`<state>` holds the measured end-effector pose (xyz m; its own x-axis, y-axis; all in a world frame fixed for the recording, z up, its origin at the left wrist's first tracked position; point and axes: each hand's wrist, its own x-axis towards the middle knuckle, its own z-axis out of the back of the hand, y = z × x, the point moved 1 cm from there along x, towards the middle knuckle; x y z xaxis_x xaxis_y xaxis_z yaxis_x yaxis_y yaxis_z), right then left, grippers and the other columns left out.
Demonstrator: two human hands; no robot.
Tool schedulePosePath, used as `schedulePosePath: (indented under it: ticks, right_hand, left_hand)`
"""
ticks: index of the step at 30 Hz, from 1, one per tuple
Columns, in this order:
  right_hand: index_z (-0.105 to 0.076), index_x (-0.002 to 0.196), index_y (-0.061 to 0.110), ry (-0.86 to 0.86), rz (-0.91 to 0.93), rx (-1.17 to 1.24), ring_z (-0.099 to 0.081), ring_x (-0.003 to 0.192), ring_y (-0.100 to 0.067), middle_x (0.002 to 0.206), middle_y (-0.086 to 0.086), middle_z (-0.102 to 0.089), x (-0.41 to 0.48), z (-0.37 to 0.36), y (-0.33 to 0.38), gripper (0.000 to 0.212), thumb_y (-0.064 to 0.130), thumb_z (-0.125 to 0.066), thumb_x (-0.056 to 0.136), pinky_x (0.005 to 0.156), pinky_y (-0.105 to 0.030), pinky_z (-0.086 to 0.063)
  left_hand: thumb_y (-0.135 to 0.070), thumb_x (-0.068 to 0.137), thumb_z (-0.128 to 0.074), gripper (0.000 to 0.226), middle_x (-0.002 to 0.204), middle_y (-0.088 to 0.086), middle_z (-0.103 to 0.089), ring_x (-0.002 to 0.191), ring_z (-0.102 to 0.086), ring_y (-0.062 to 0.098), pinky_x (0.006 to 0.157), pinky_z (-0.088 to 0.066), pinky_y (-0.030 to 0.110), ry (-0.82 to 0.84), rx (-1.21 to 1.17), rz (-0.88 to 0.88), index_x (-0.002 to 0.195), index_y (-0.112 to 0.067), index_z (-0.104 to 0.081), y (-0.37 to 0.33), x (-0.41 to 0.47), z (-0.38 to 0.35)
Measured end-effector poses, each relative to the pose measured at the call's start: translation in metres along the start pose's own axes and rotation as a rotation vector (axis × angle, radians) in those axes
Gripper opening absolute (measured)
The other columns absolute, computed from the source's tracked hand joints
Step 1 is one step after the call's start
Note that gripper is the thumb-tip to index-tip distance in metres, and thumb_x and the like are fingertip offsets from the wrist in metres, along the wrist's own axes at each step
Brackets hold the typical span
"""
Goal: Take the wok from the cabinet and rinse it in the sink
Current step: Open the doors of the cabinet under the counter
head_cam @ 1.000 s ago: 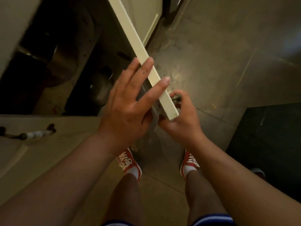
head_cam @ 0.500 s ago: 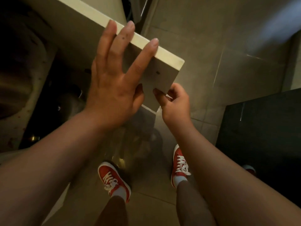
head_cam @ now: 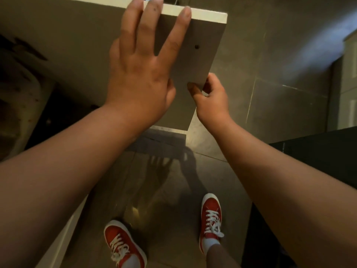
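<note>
Hands, two of them, are both working on one flat cream-white cabinet door panel (head_cam: 204, 60). My left hand (head_cam: 141, 78) is lying spread wide and flat against its inner face, fingertips (head_cam: 185, 13) curling over the pale top edge, gripping nothing else. My right hand (head_cam: 210, 97) is curled shut around the door's lower free edge, thumb in front, the other fingers hidden behind. Two red lace-up canvas shoes (head_cam: 211, 215) are standing on the grey tiled floor (head_cam: 280, 105). I am not seeing the wok; the dark cabinet interior (head_cam: 63, 117) at left is showing only shadow.
</note>
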<state>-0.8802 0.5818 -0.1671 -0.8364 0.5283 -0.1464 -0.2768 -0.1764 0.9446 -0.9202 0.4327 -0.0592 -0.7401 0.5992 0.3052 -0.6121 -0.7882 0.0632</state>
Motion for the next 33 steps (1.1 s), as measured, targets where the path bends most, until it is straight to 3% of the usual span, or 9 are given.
schedulePosePath:
  ticks: [8,12,15,17,19,22,26,30,33]
  right_hand:
    - [-0.064,0.109,0.021,0.042,0.02,-0.011,-0.063,0.09,0.002,0.099,0.008,-0.07,0.017,0.004,0.003,0.018,0.022,-0.066,0.091,0.081,-0.029,-0.057]
    - [-0.06,0.102,0.034,0.055,-0.006,-0.044,-0.062,0.092,0.005,0.096,0.017,-0.068,0.015,0.005,0.002,0.015,0.027,-0.065,0.091,0.082,-0.029,-0.057]
    - [-0.06,0.103,0.032,0.015,-0.088,-0.011,-0.064,0.101,-0.002,0.102,0.012,-0.07,0.007,0.002,-0.001,0.017,0.029,-0.067,0.088,0.088,-0.031,-0.054]
    - [-0.056,0.106,0.025,-0.035,-0.256,0.052,-0.065,0.106,-0.013,0.101,0.008,-0.068,-0.005,-0.004,-0.006,0.024,0.028,-0.07,0.086,0.088,-0.03,-0.052]
    - [-0.051,0.105,0.018,-0.028,-0.451,0.043,-0.063,0.1,-0.021,0.093,0.005,-0.062,-0.024,-0.014,-0.009,0.029,0.025,-0.071,0.085,0.089,-0.036,-0.052]
    - [-0.062,0.105,0.002,0.243,-0.565,-0.017,-0.059,0.087,-0.026,0.091,-0.013,-0.063,-0.066,-0.034,0.003,0.027,0.019,-0.07,0.087,0.092,-0.052,-0.051]
    - [-0.068,0.102,0.008,0.661,-0.467,-0.104,-0.065,0.079,-0.02,0.091,-0.02,-0.07,-0.128,-0.053,0.043,0.015,0.019,-0.067,0.091,0.074,-0.04,-0.056]
    - [-0.069,0.1,0.018,0.978,-0.34,-0.182,-0.067,0.079,-0.003,0.089,0.002,-0.07,-0.169,-0.086,0.064,0.008,0.017,-0.064,0.093,0.071,-0.02,-0.054]
    - [-0.069,0.105,0.017,1.119,-0.263,-0.24,-0.066,0.083,0.004,0.091,0.006,-0.071,-0.187,-0.126,0.071,0.015,0.016,-0.066,0.091,0.068,-0.007,-0.051]
  left_hand:
    - [-0.034,0.086,-0.057,0.085,0.162,0.023,-0.017,0.148,-0.013,0.044,0.105,-0.033,0.056,0.006,0.031,0.065,0.157,-0.024,-0.011,-0.01,0.014,-0.009]
    - [-0.031,0.086,-0.057,0.084,0.162,0.023,-0.017,0.149,-0.012,0.044,0.106,-0.033,0.054,0.031,-0.018,0.057,0.158,-0.023,-0.014,-0.01,0.011,-0.006]
    - [-0.029,0.084,-0.061,0.084,0.162,0.022,-0.019,0.149,-0.014,0.042,0.106,-0.036,0.053,0.053,-0.083,0.046,0.157,-0.021,-0.02,-0.01,0.008,0.006]
    - [-0.027,0.082,-0.063,0.075,0.159,0.021,-0.028,0.145,-0.025,0.041,0.104,-0.039,0.053,0.072,-0.171,0.074,0.151,-0.016,-0.035,-0.009,-0.003,0.016]
    - [-0.025,0.083,-0.064,0.053,0.14,0.02,-0.053,0.125,-0.052,0.04,0.091,-0.048,0.051,0.137,-0.263,0.153,0.133,-0.01,-0.056,-0.008,-0.028,0.027]
    - [-0.03,0.091,-0.058,0.029,0.105,0.008,-0.068,0.095,-0.065,0.029,0.077,-0.053,0.042,0.391,-0.388,0.364,0.115,-0.016,-0.063,-0.001,-0.086,0.046]
    - [-0.035,0.094,-0.055,0.027,0.105,-0.005,-0.065,0.091,-0.06,0.009,0.075,-0.051,0.027,0.573,-0.589,0.673,0.119,-0.028,-0.061,0.004,-0.177,0.071]
    - [-0.044,0.092,-0.053,0.027,0.092,-0.024,-0.057,0.086,-0.057,-0.009,0.07,-0.047,0.012,0.521,-0.746,1.141,0.118,-0.04,-0.059,0.009,-0.259,0.072]
    - [-0.059,0.083,-0.044,0.039,0.09,-0.03,-0.057,0.084,-0.058,-0.013,0.066,-0.047,0.009,0.378,-0.758,1.379,0.116,-0.044,-0.057,0.023,-0.297,0.062]
